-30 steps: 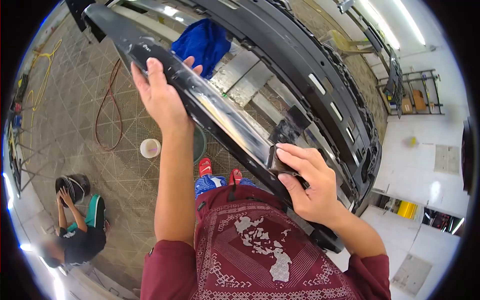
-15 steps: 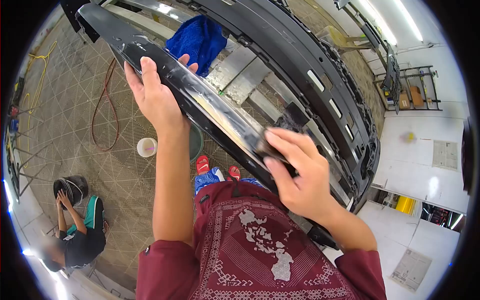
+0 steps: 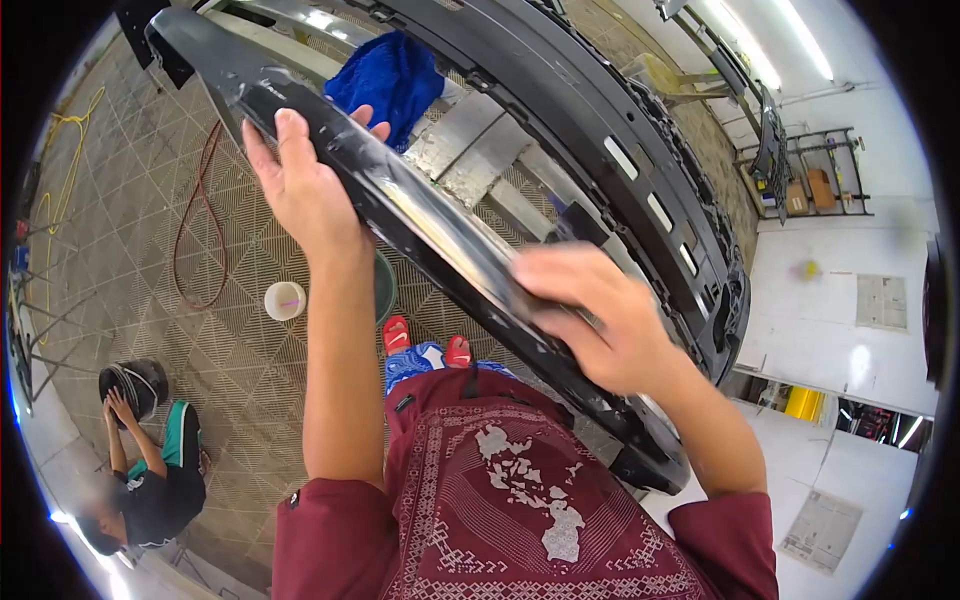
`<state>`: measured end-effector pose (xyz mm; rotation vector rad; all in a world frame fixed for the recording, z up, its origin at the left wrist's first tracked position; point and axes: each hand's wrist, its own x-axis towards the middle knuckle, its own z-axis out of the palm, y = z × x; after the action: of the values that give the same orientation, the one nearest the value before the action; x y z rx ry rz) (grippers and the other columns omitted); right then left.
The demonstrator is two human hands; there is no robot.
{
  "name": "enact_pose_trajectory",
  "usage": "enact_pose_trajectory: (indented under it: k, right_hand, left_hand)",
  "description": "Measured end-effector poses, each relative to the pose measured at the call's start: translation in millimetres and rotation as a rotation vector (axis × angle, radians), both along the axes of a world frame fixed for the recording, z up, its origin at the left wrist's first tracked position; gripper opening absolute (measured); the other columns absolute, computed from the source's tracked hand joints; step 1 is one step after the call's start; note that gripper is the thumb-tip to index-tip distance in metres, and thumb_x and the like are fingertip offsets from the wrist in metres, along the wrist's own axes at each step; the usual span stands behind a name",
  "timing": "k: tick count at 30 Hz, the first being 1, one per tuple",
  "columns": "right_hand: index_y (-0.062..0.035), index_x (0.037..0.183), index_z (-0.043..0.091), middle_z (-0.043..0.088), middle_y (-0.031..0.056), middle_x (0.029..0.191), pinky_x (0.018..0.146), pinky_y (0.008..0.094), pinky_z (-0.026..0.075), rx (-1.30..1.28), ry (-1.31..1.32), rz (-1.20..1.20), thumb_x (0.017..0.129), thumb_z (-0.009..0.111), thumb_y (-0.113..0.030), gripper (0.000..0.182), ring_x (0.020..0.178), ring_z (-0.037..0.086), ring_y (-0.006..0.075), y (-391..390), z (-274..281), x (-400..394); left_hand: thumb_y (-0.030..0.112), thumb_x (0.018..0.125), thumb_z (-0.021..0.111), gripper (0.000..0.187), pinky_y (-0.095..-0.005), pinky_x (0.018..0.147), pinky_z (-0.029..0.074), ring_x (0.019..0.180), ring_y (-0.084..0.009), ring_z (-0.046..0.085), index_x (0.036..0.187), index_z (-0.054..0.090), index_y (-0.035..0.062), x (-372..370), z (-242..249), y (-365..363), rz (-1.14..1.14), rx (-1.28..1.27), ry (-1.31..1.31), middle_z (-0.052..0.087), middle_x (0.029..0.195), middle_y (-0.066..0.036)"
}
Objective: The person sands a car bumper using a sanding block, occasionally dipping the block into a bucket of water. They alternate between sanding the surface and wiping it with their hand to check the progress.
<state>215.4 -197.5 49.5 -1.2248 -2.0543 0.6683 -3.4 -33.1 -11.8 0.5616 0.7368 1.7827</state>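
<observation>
A long, glossy black bumper trim piece [image 3: 440, 235] runs diagonally in front of me, wet-looking, with pale streaks of light along its middle. My left hand [image 3: 312, 205] supports it from below, the fingers showing on both sides of the upper part. Lower down, my right hand [image 3: 605, 325] presses on the surface with bent fingers, smeared by motion. Between its fingertips and thumb is a small dark pad [image 3: 522, 298], mostly hidden. A blue cloth [image 3: 385, 85] lies just beyond the trim piece, near my left fingertips.
Behind stands a large black bumper [image 3: 560, 130] over a pale metal stand [image 3: 465, 140]. On the patterned floor are a white tub [image 3: 285, 300], a green bucket [image 3: 386, 285] and a red hose [image 3: 178, 235]. At left, another person [image 3: 155, 490] crouches with both hands at a black bucket [image 3: 145, 385].
My right hand has shifted slightly along the trim piece and is more blurred; the dark pad shows less. My left hand keeps its place on the piece. The whole view has tilted a little.
</observation>
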Motion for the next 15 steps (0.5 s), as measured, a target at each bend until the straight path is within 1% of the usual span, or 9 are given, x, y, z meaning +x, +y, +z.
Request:
enact_pose_trajectory:
  k: [2,3,5,6,8,9,12,14,15]
  right_hand:
    - [-0.0075,0.135,0.072,0.073,0.0128,0.140,0.110,0.0469,0.053,-0.126,-0.031,0.012,0.083,0.079,0.006,0.054,0.129,0.068,0.0357,-40,6,32]
    - [-0.0075,0.135,0.072,0.073,0.0128,0.140,0.110,0.0469,0.053,-0.127,-0.030,0.042,0.083,0.079,0.006,0.054,0.129,0.068,0.0357,-25,7,28]
    - [-0.0065,0.133,0.072,0.073,0.0136,0.139,0.109,0.0473,0.054,-0.015,-0.077,0.087,0.084,0.078,0.005,0.050,0.128,0.068,0.0361,4,6,9]
    - [-0.0064,0.130,0.072,0.074,0.0150,0.135,0.105,0.0476,0.054,0.098,-0.030,0.100,0.086,0.077,0.001,0.044,0.123,0.070,0.0374,37,-4,-12]
    - [-0.0042,0.123,0.071,0.075,0.0179,0.120,0.098,0.0481,0.054,0.190,0.102,0.116,0.091,0.074,-0.006,0.033,0.110,0.069,0.0412,100,-7,-54]
    - [-0.0030,0.122,0.071,0.075,0.0177,0.118,0.098,0.0482,0.054,0.195,0.123,0.125,0.091,0.074,-0.007,0.031,0.109,0.069,0.0411,122,-13,-65]
    - [-0.0039,0.123,0.072,0.075,0.0180,0.117,0.097,0.0492,0.053,0.214,0.096,0.092,0.091,0.073,-0.007,0.031,0.108,0.069,0.0419,104,-11,-61]
    - [-0.0065,0.127,0.073,0.076,0.0147,0.127,0.104,0.0474,0.054,0.099,-0.022,0.098,0.087,0.075,0.000,0.040,0.120,0.070,0.0372,49,2,-27]
    - [-0.0072,0.128,0.073,0.076,0.0135,0.131,0.107,0.0466,0.053,0.051,-0.040,0.097,0.085,0.075,0.003,0.044,0.124,0.070,0.0353,21,0,-7]
  left_hand:
    - [0.028,0.114,0.057,0.048,-0.0486,0.072,0.069,0.088,-0.0319,0.076,0.153,0.037,0.0091,0,0,0,-0.015,0.015,-0.007,0.064,0.108,-0.013]
    - [0.028,0.114,0.057,0.048,-0.0482,0.072,0.069,0.087,-0.0318,0.076,0.154,0.036,0.0094,0,3,0,0.017,0.001,-0.023,0.064,0.107,-0.013]
    - [0.028,0.114,0.057,0.049,-0.0482,0.072,0.068,0.087,-0.0315,0.076,0.154,0.036,0.0094,0,-4,2,-0.018,0.032,-0.025,0.065,0.108,-0.013]
    - [0.028,0.115,0.057,0.047,-0.0483,0.073,0.068,0.087,-0.0317,0.076,0.153,0.037,0.0092,3,0,-1,0.007,-0.015,-0.019,0.065,0.108,-0.012]
    - [0.027,0.115,0.054,0.038,-0.0586,0.082,0.068,0.097,-0.0435,0.077,0.145,0.042,0.0072,-1,-3,0,0.015,-0.025,0.034,0.065,0.118,-0.022]
    - [0.026,0.114,0.055,0.038,-0.0594,0.082,0.068,0.096,-0.0442,0.077,0.145,0.042,0.0071,-5,-1,4,0.017,0.034,0.072,0.065,0.118,-0.022]
    - [0.026,0.114,0.054,0.038,-0.0594,0.082,0.068,0.096,-0.0442,0.077,0.145,0.042,0.0073,-1,-1,-2,0.013,-0.040,0.039,0.065,0.118,-0.021]
    - [0.026,0.115,0.054,0.041,-0.0579,0.081,0.068,0.096,-0.0427,0.077,0.149,0.039,0.0085,-3,-3,-1,-0.004,0.000,0.054,0.065,0.117,-0.020]
    - [0.027,0.115,0.054,0.046,-0.0527,0.075,0.068,0.090,-0.0369,0.077,0.153,0.036,0.0094,-2,-1,0,-0.006,0.006,0.013,0.065,0.113,-0.016]
